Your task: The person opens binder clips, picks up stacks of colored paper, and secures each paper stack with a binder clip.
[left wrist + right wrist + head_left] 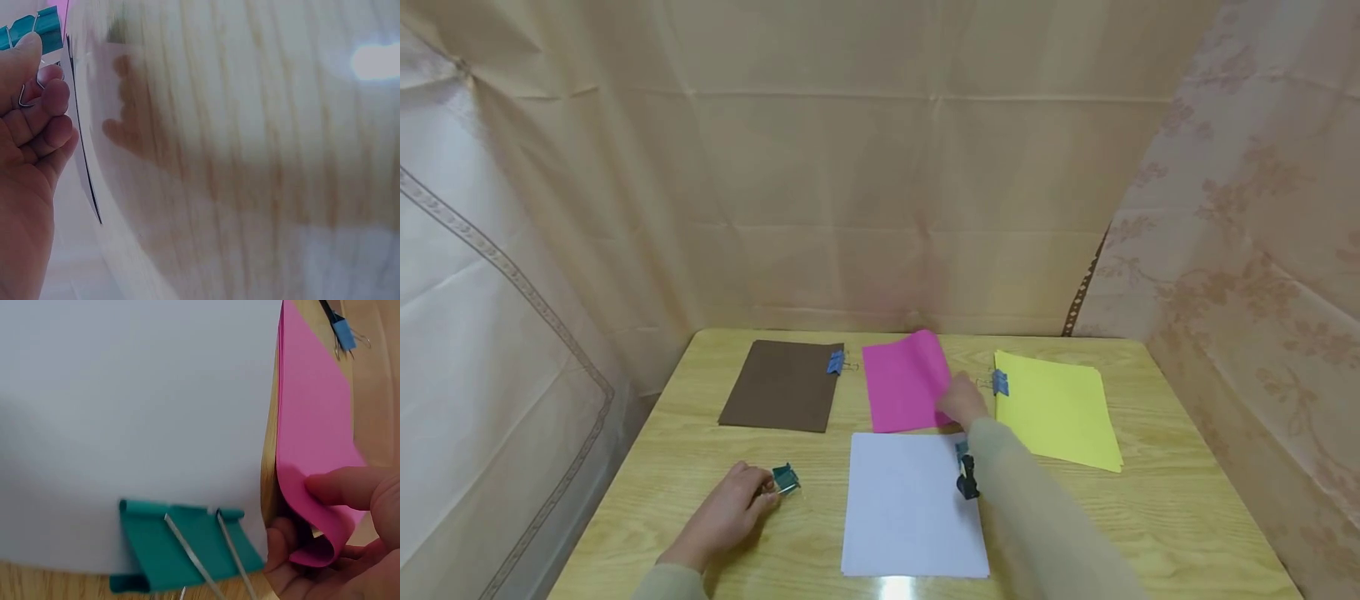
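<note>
Between thumb and fingers, my left hand (736, 506) holds a green binder clip (786, 478) by its wire handles, left of the white paper stack. My right hand (964, 402) pinches the right edge of the pink paper stack (902, 387); in the right wrist view the thumb lies on top, fingers beneath, and the near corner curls. The white paper stack (910, 508) lies in front, with another green binder clip (187, 547) on its right edge, partly hidden by my right wrist in the head view.
A brown paper stack (782, 387) with a blue binder clip (836, 362) lies back left. At right, a yellow paper stack (1063, 412) has a blue binder clip (1000, 382) on its left edge. The wooden table (1180, 517) meets hanging cloth (880, 208) behind.
</note>
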Motion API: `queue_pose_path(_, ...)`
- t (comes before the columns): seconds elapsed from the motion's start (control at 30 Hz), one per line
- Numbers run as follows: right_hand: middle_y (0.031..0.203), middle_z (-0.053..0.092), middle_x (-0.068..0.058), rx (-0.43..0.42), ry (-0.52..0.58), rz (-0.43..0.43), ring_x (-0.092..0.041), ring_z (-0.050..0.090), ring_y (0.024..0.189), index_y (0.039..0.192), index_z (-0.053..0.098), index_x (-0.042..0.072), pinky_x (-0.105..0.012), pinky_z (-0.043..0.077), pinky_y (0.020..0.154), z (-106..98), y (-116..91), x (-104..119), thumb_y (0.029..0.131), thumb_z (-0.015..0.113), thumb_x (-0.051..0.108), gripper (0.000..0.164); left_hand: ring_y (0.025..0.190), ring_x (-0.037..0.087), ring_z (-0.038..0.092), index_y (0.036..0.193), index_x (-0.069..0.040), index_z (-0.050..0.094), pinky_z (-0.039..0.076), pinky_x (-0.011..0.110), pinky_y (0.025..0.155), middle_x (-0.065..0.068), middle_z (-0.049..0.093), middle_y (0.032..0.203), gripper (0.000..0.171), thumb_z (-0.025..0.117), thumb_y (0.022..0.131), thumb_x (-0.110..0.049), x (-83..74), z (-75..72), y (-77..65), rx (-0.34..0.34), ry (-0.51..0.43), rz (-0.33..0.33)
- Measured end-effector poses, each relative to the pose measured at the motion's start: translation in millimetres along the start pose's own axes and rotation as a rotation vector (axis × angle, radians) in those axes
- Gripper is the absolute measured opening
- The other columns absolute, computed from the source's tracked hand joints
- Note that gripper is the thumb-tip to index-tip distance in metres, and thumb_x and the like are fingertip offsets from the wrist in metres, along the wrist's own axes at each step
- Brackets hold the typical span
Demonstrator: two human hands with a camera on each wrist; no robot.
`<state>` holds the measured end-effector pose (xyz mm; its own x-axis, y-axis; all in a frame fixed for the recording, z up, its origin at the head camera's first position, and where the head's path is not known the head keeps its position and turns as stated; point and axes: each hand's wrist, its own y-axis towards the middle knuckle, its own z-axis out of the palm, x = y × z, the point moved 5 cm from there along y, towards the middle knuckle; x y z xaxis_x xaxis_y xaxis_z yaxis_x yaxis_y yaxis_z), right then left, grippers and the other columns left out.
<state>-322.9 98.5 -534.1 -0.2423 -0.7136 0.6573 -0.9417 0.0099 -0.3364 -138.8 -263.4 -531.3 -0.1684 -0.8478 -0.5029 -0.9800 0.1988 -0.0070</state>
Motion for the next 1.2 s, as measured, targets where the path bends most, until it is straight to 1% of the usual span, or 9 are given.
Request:
queue_pose_path(0.13, 0.113, 0.055, -0.023, -0.002, -0.007, 0.007, -0.032, 0.056, 0.093, 0.133, 0.042, -0.015, -0.040, 0.053, 0.077, -2.3, 0.7, -8.0, 0.079, 0.071, 0.001, 0.063, 0.087, 0.006, 0.047, 0.101, -0.016, 0.066, 0.050, 0.031, 0.078, -0.012, 0.056, 0.091, 0.006, 0.070, 0.098, -0.020, -1.7, -1.0, -0.1, -0.003, 0.000, 0.010)
queue_pose_path(0.27, 0.109, 0.054, -0.024, -0.006, -0.019, 0.025, -0.033, 0.056, 0.092, 0.134, 0.037, -0.017, -0.040, 0.054, 0.075, -4.1, -0.5, -12.3, 0.078, 0.074, 0.002, 0.069, 0.088, 0.007, 0.049, 0.101, -0.015, 0.066, 0.051, 0.033, 0.079, -0.011, 0.056, 0.092, 0.007, 0.070, 0.098, -0.020, -3.2, -2.1, -0.2, -0.003, 0.015, 0.022)
queue_pose_path(0.53, 0.117, 0.056, -0.027, -0.008, 0.008, 0.074, -0.035, 0.057, 0.101, 0.141, 0.032, -0.015, -0.048, 0.054, 0.089, -7.4, -3.4, -17.8, 0.082, 0.079, 0.009, 0.080, 0.090, 0.008, 0.049, 0.103, -0.016, 0.066, 0.051, 0.034, 0.082, -0.010, 0.056, 0.093, 0.009, 0.071, 0.097, -0.020, -2.4, -1.3, 0.3, 0.019, 0.024, -0.023)
queue_pose_path(0.77, 0.126, 0.053, -0.030, -0.010, 0.010, 0.073, -0.037, 0.056, 0.109, 0.145, 0.028, -0.016, -0.051, 0.051, 0.100, -6.6, -2.2, -22.8, 0.082, 0.079, 0.007, 0.084, 0.090, 0.009, 0.048, 0.103, -0.016, 0.066, 0.051, 0.036, 0.084, -0.009, 0.055, 0.093, 0.009, 0.071, 0.097, -0.020, -2.7, -1.7, -1.4, 0.032, 0.020, -0.049)
queue_pose_path(0.87, 0.128, 0.051, -0.030, -0.009, 0.012, 0.063, -0.036, 0.055, 0.106, 0.143, 0.030, -0.017, -0.048, 0.052, 0.096, -7.2, -1.0, -23.8, 0.082, 0.077, 0.003, 0.079, 0.090, 0.009, 0.048, 0.103, -0.016, 0.066, 0.051, 0.036, 0.084, -0.009, 0.054, 0.093, 0.009, 0.071, 0.096, -0.019, -2.9, -2.2, -1.5, 0.029, 0.022, -0.041)
queue_pose_path(0.97, 0.122, 0.051, -0.027, -0.019, 0.025, 0.053, -0.031, 0.054, 0.094, 0.136, 0.038, -0.017, -0.040, 0.054, 0.081, -8.1, 1.4, -27.4, 0.081, 0.071, -0.003, 0.065, 0.089, 0.009, 0.048, 0.103, -0.016, 0.066, 0.051, 0.035, 0.082, -0.010, 0.053, 0.092, 0.009, 0.072, 0.096, -0.019, -3.4, -2.9, -1.5, 0.023, 0.025, -0.026)
queue_pose_path(1.07, 0.110, 0.054, -0.024, -0.027, 0.040, 0.058, -0.027, 0.053, 0.082, 0.123, 0.047, -0.015, -0.033, 0.049, 0.065, -10.2, 3.5, -31.8, 0.080, 0.064, -0.007, 0.047, 0.088, 0.008, 0.047, 0.102, -0.016, 0.066, 0.051, 0.035, 0.081, -0.011, 0.053, 0.092, 0.009, 0.072, 0.096, -0.019, -3.9, -3.7, -1.7, 0.014, 0.027, -0.011)
queue_pose_path(1.13, 0.106, 0.055, -0.022, -0.032, 0.064, 0.066, -0.026, 0.052, 0.080, 0.119, 0.051, -0.015, -0.031, 0.046, 0.063, -12.7, 3.4, -33.6, 0.080, 0.059, -0.009, 0.039, 0.088, 0.008, 0.047, 0.101, -0.016, 0.066, 0.050, 0.035, 0.081, -0.011, 0.053, 0.092, 0.009, 0.072, 0.096, -0.020, -3.7, -3.9, -1.9, 0.014, 0.028, -0.010)
queue_pose_path(1.2, 0.107, 0.057, -0.024, -0.025, 0.086, 0.074, -0.027, 0.052, 0.084, 0.118, 0.053, -0.015, -0.032, 0.047, 0.067, -15.4, 2.3, -34.4, 0.083, 0.056, -0.008, 0.036, 0.087, 0.008, 0.047, 0.101, -0.017, 0.066, 0.050, 0.035, 0.081, -0.010, 0.053, 0.092, 0.009, 0.072, 0.096, -0.021, -3.2, -3.8, -2.0, 0.021, 0.026, -0.017)
